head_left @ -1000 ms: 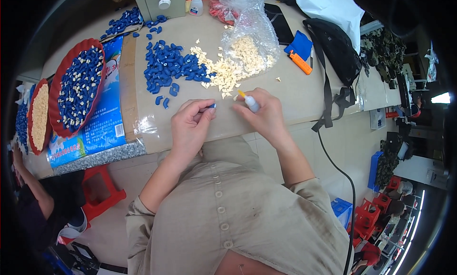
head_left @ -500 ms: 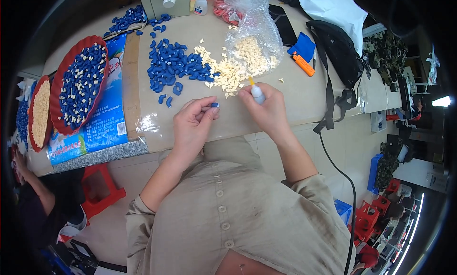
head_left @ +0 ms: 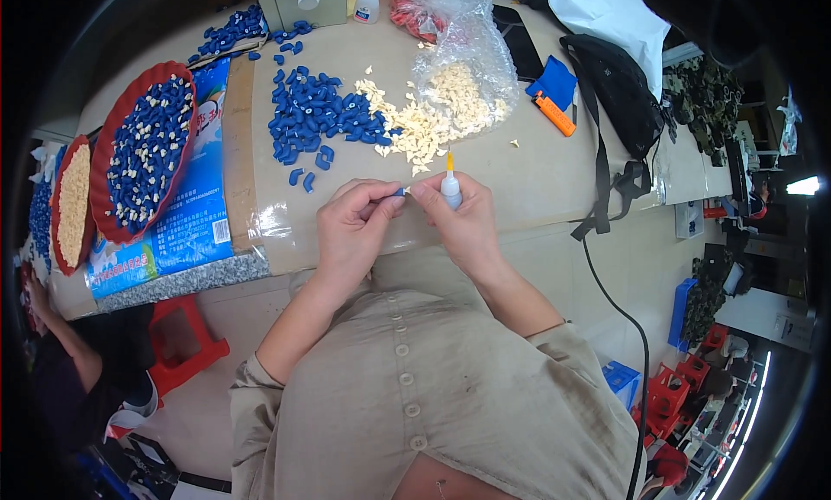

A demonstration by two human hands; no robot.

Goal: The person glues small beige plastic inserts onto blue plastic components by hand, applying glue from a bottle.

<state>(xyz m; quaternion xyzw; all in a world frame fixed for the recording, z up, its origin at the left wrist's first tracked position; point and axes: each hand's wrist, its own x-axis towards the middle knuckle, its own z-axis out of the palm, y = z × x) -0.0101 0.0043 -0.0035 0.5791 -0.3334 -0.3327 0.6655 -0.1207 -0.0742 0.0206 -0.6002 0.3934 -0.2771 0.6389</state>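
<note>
My left hand [head_left: 359,216] pinches a small blue plastic piece [head_left: 401,192] between thumb and fingers. Against the end of that piece, the thumb and forefinger of my right hand [head_left: 463,221] meet it, with a tiny cream bit at their tips. Held in the same right hand is a white glue bottle [head_left: 451,190] with a yellow nozzle pointing up and away. Just beyond my hands lie a heap of blue pieces [head_left: 312,110] and a spill of small cream pieces [head_left: 415,132], partly inside a clear plastic bag [head_left: 472,58].
At the left, a red tray [head_left: 104,184] holds blue pieces with cream bits; beside it another red tray [head_left: 59,210] holds cream ones. A second glue bottle [head_left: 367,5], an orange cutter [head_left: 554,115] and a black bag [head_left: 616,97] lie farther off. Another person's arm [head_left: 69,340] shows left.
My right hand has moved left and in, bringing its fingertips to the blue piece in my left hand. The glue bottle moved along with it, turning more upright.
</note>
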